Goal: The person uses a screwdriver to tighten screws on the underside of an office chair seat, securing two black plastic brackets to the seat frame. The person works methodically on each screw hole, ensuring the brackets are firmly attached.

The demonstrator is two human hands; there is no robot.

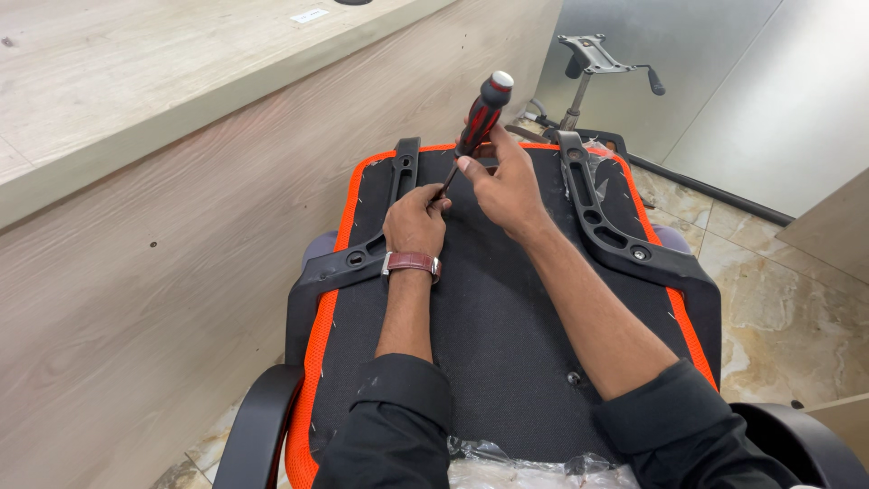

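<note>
Two hands work over the upturned seat [489, 317]: right hand [507, 186] fisted around the red-black screwdriver [480, 118] handle, left hand [415, 222] pinching its shaft, clear plastic wrap [516, 466] bunched at the near edge.

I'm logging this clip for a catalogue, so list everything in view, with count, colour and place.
Screwdriver: one, red and black handle, tilted, above the seat's far end.
Chair seat: one, upside down, black underside with orange edge, centre.
Armrest brackets: two, black, along the seat's left and right sides.
Chair base mechanism: one, grey metal, on the floor beyond.
Plastic wrap: clear, near edge.
Wooden counter: one, pale, left.
Wristwatch: one, brown strap, left wrist.
Left hand: at the shaft.
Right hand: grips the handle.
</note>
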